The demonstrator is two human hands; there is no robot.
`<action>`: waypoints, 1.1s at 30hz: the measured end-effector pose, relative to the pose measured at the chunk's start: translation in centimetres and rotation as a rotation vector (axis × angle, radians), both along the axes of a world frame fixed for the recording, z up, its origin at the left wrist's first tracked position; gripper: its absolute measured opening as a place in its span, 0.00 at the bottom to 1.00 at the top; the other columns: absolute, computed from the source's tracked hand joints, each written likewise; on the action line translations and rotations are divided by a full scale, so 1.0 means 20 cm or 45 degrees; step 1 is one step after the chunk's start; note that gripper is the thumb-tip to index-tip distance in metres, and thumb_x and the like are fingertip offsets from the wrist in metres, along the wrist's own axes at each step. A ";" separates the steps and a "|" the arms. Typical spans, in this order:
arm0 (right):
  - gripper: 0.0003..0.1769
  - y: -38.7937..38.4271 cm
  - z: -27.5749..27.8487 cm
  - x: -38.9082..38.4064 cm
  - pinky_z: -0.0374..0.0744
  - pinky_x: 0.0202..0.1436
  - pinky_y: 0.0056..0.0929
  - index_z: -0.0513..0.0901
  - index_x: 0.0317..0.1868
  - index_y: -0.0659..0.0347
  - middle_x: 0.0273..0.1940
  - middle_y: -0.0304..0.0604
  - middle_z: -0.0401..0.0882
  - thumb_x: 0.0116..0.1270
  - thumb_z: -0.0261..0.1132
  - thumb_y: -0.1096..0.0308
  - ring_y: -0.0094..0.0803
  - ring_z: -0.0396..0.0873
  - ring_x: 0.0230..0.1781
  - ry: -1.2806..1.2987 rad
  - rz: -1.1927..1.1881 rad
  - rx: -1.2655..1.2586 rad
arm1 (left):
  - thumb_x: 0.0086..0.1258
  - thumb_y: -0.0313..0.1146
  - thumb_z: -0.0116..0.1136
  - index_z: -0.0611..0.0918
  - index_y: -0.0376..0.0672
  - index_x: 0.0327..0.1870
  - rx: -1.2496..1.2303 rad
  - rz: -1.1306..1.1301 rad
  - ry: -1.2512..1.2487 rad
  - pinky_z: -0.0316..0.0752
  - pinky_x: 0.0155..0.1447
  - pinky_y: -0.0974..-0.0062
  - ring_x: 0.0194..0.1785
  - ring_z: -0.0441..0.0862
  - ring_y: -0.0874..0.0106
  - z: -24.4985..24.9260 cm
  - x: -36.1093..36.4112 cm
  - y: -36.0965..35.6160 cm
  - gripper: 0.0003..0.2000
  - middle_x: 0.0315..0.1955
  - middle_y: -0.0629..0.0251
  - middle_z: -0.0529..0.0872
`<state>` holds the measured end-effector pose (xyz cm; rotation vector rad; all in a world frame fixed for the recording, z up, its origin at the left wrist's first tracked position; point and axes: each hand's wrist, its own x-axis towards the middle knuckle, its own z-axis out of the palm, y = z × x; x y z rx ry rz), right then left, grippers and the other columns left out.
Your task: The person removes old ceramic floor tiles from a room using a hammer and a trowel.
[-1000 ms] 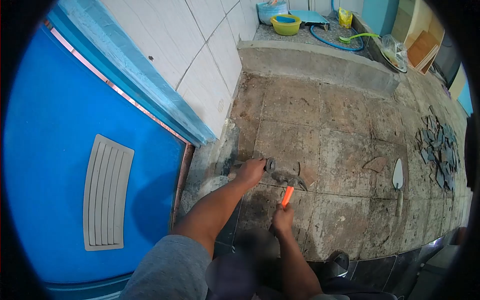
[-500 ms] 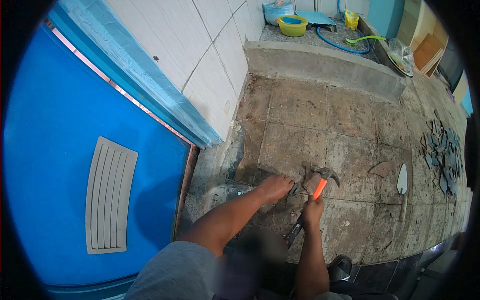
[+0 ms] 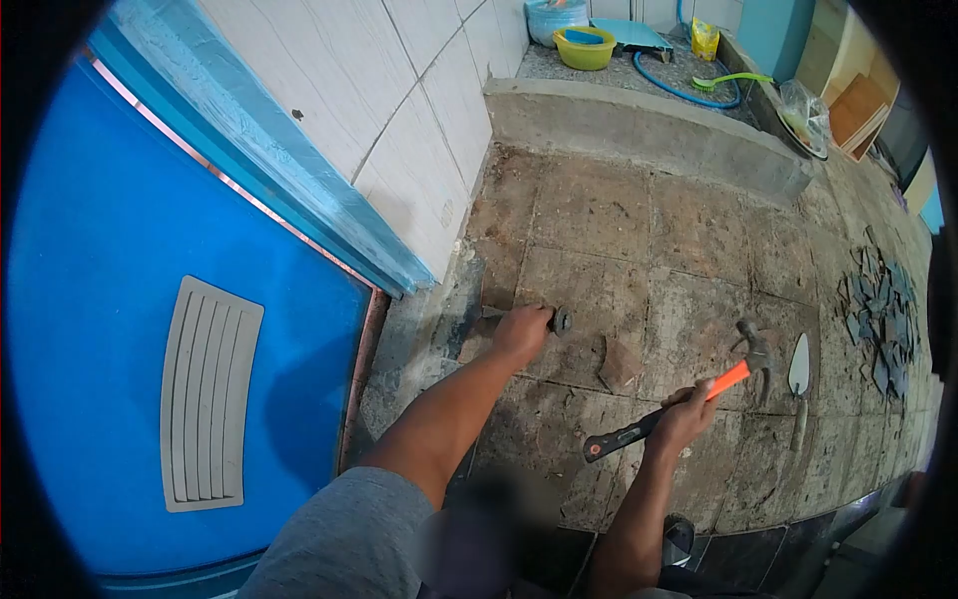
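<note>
My left hand is closed around a dark chisel held low over the floor. The chisel's round end sticks out on the right of the fist, and part of its shaft shows on the left. My right hand grips a claw hammer by its black and orange handle. The hammer's metal head points to the right, raised above the floor. Between the two hands lies a broken brownish tile piece. A pointed trowel rests on the floor just right of the hammer head.
A heap of broken dark tile shards lies at the right. A blue door with a vent grille stands at the left. Behind the rough floor runs a low concrete curb, with a yellow basin beyond it.
My right hand has swung the hammer up and to the right, away from the tile piece. My left hand has moved up and left, and the chisel's round end now shows.
</note>
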<state>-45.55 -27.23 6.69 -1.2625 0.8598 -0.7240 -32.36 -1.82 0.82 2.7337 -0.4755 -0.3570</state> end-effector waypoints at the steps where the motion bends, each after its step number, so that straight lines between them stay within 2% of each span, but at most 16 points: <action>1: 0.20 -0.01 0.01 0.00 0.67 0.22 0.26 0.72 0.39 0.59 0.21 0.34 0.69 0.84 0.54 0.51 0.23 0.68 0.18 0.030 0.002 -0.037 | 0.70 0.27 0.61 0.84 0.36 0.46 -0.046 0.032 -0.048 0.80 0.54 0.50 0.50 0.83 0.49 -0.01 0.01 0.00 0.08 0.44 0.50 0.84; 4: 0.19 0.16 -0.24 -0.02 0.70 0.24 0.28 0.74 0.40 0.60 0.23 0.36 0.72 0.83 0.55 0.52 0.25 0.71 0.20 0.107 0.096 -0.058 | 0.71 0.30 0.63 0.83 0.37 0.47 -0.029 0.065 0.027 0.79 0.55 0.47 0.50 0.83 0.46 0.04 0.03 -0.01 0.09 0.42 0.48 0.86; 6: 0.18 0.36 -0.56 -0.09 0.71 0.25 0.30 0.76 0.42 0.63 0.25 0.36 0.73 0.83 0.55 0.55 0.25 0.72 0.21 0.414 0.454 -0.887 | 0.70 0.30 0.64 0.83 0.36 0.46 -0.026 0.046 -0.047 0.79 0.54 0.47 0.50 0.84 0.46 -0.03 0.03 -0.01 0.09 0.41 0.47 0.86; 8: 0.17 0.45 -0.16 -0.06 0.71 0.25 0.30 0.76 0.44 0.64 0.24 0.34 0.71 0.83 0.55 0.57 0.24 0.71 0.21 0.609 1.022 0.132 | 0.69 0.30 0.64 0.83 0.36 0.46 -0.012 0.038 -0.081 0.79 0.54 0.47 0.50 0.84 0.46 -0.03 0.05 -0.02 0.09 0.42 0.46 0.86; 10: 0.16 0.43 -0.27 -0.08 0.70 0.23 0.30 0.76 0.44 0.62 0.24 0.34 0.71 0.83 0.56 0.57 0.24 0.70 0.20 0.525 0.895 0.147 | 0.69 0.29 0.64 0.83 0.36 0.47 0.005 0.041 -0.048 0.79 0.53 0.47 0.50 0.84 0.46 0.01 0.04 -0.04 0.10 0.44 0.47 0.86; 12: 0.15 0.38 -0.32 -0.12 0.69 0.22 0.30 0.75 0.43 0.61 0.23 0.33 0.70 0.83 0.56 0.56 0.23 0.69 0.19 0.486 0.798 0.183 | 0.68 0.29 0.64 0.82 0.36 0.47 0.043 0.018 -0.131 0.80 0.53 0.47 0.50 0.84 0.47 -0.10 0.02 -0.02 0.10 0.44 0.49 0.86; 13: 0.15 0.31 -0.31 -0.10 0.68 0.22 0.29 0.75 0.43 0.60 0.23 0.32 0.70 0.83 0.56 0.56 0.23 0.69 0.18 0.473 0.763 0.200 | 0.68 0.28 0.64 0.82 0.36 0.47 0.059 0.004 -0.182 0.81 0.52 0.48 0.49 0.85 0.47 -0.15 0.03 -0.02 0.10 0.44 0.49 0.86; 16: 0.15 0.09 -0.20 -0.02 0.66 0.20 0.28 0.73 0.41 0.57 0.21 0.31 0.68 0.83 0.57 0.54 0.21 0.67 0.17 0.414 0.605 0.143 | 0.68 0.29 0.64 0.82 0.38 0.49 0.199 -0.112 -0.028 0.82 0.51 0.49 0.49 0.85 0.49 -0.11 0.01 -0.04 0.11 0.44 0.52 0.86; 20: 0.17 -0.11 -0.04 0.02 0.66 0.20 0.26 0.72 0.40 0.56 0.21 0.32 0.67 0.83 0.56 0.52 0.21 0.66 0.17 0.182 0.276 0.028 | 0.68 0.30 0.65 0.83 0.39 0.48 0.179 -0.075 -0.040 0.82 0.50 0.50 0.49 0.85 0.50 -0.09 0.01 -0.05 0.10 0.43 0.54 0.86; 22: 0.17 -0.14 0.01 0.03 0.67 0.20 0.26 0.71 0.39 0.56 0.22 0.32 0.67 0.83 0.55 0.52 0.21 0.66 0.17 0.093 0.146 0.002 | 0.68 0.31 0.65 0.83 0.40 0.47 0.184 -0.062 -0.067 0.82 0.49 0.50 0.49 0.85 0.51 -0.07 0.03 -0.05 0.10 0.42 0.54 0.86; 25: 0.19 -0.10 0.02 0.08 0.67 0.20 0.26 0.69 0.37 0.55 0.21 0.33 0.67 0.84 0.54 0.51 0.23 0.67 0.18 0.063 0.003 -0.028 | 0.72 0.31 0.61 0.87 0.41 0.47 0.268 -0.076 0.005 0.84 0.49 0.54 0.48 0.86 0.54 0.01 0.08 -0.06 0.08 0.43 0.54 0.87; 27: 0.19 0.00 -0.17 0.07 0.70 0.23 0.29 0.72 0.41 0.59 0.22 0.36 0.70 0.82 0.56 0.50 0.25 0.70 0.19 0.198 0.172 0.031 | 0.72 0.34 0.62 0.87 0.43 0.47 0.278 -0.061 -0.039 0.83 0.53 0.55 0.51 0.86 0.56 -0.04 0.10 -0.06 0.09 0.44 0.55 0.88; 28: 0.18 0.13 -0.33 0.07 0.70 0.24 0.32 0.75 0.40 0.61 0.21 0.37 0.70 0.80 0.59 0.53 0.28 0.69 0.19 0.440 0.157 -0.511 | 0.72 0.36 0.63 0.88 0.43 0.47 0.282 -0.059 -0.062 0.82 0.55 0.56 0.53 0.85 0.57 -0.04 0.11 -0.07 0.09 0.45 0.56 0.89; 29: 0.17 0.15 -0.59 0.08 0.71 0.23 0.33 0.77 0.43 0.64 0.22 0.38 0.72 0.79 0.59 0.55 0.28 0.71 0.19 0.586 0.527 -0.629 | 0.72 0.37 0.63 0.88 0.43 0.47 0.329 -0.065 -0.080 0.80 0.58 0.56 0.55 0.84 0.58 -0.05 0.10 -0.08 0.10 0.46 0.57 0.89; 31: 0.17 0.31 -0.22 0.13 0.72 0.23 0.33 0.77 0.43 0.64 0.22 0.37 0.72 0.79 0.60 0.56 0.28 0.73 0.19 0.680 1.056 0.096 | 0.72 0.39 0.64 0.88 0.44 0.48 0.416 -0.076 -0.129 0.75 0.65 0.56 0.60 0.81 0.59 0.01 0.10 -0.10 0.11 0.47 0.60 0.90; 33: 0.17 0.28 -0.26 0.11 0.73 0.26 0.35 0.77 0.49 0.64 0.24 0.37 0.73 0.80 0.60 0.55 0.28 0.74 0.20 0.694 0.998 0.136 | 0.73 0.40 0.63 0.88 0.45 0.48 0.409 -0.050 -0.076 0.70 0.70 0.57 0.63 0.78 0.61 0.03 0.11 -0.12 0.11 0.49 0.63 0.89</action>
